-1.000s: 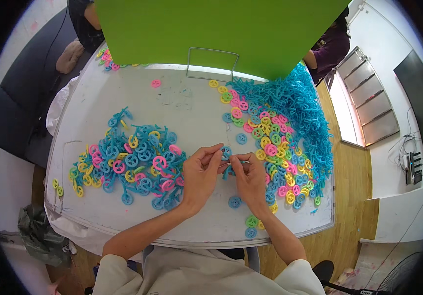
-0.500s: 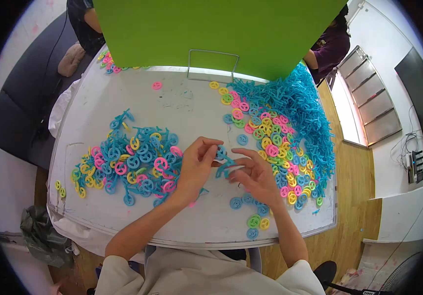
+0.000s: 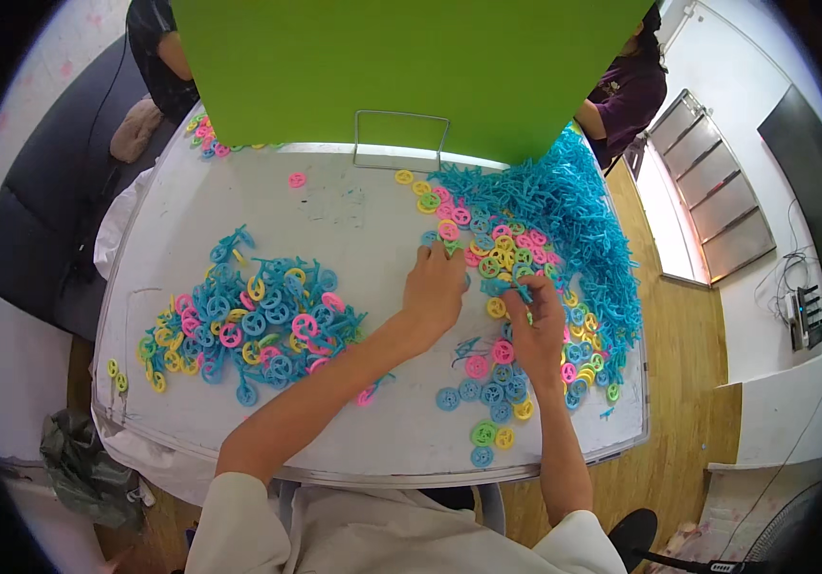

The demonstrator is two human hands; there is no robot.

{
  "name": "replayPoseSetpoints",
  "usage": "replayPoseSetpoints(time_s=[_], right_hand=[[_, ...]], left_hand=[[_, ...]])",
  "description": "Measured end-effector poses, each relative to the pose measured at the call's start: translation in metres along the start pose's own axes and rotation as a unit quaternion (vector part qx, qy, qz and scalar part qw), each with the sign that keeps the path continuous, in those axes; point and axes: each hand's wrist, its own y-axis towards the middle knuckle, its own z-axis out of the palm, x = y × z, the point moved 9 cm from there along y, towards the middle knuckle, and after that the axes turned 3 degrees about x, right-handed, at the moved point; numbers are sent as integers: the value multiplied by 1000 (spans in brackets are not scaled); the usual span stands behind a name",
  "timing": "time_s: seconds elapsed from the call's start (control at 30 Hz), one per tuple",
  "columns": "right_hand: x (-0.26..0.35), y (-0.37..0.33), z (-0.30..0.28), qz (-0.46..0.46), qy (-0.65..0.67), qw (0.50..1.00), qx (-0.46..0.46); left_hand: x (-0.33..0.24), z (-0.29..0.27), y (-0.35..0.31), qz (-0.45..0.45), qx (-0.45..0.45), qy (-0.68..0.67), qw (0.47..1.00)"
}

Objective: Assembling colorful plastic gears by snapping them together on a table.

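Observation:
My left hand is at the left edge of the loose toy wheels. Its fingertips pinch a small green plastic wheel, partly hidden by the fingers. Just to the right, my right hand is closed on a blue branched plastic piece, which sticks out leftward from the fingers. Part of what it holds is covered by the fingers. Spoked wheels in yellow, pink, green and blue lie around and below this hand. To the left lies a heap of blue pieces joined with coloured wheels.
A large mound of blue branched pieces covers the table's right side. A green panel with a wire handle stands at the back of the white table. Two people sit beyond it, one at each side.
Both hands have parted from the middle, where they were together at a blue piece. The left went right and up to the wheels; the right moved slightly right with a blue piece.

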Motion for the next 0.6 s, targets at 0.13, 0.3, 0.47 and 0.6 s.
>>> replayPoseSetpoints(time_s=[0.13,0.3,0.47,0.6], right_hand=[[-9,0,0,14,-24,999,19],[-4,-2,8,0,-96,994,46],[3,-9,31,8,-70,991,115],[2,-13,42,-27,-71,985,156]], left_hand=[[9,-5,-2,-33,116,-113,986],[34,-30,-35,-227,134,-500,825],[33,-25,-58,-259,175,-529,789],[34,-16,-65,-282,199,-562,752]])
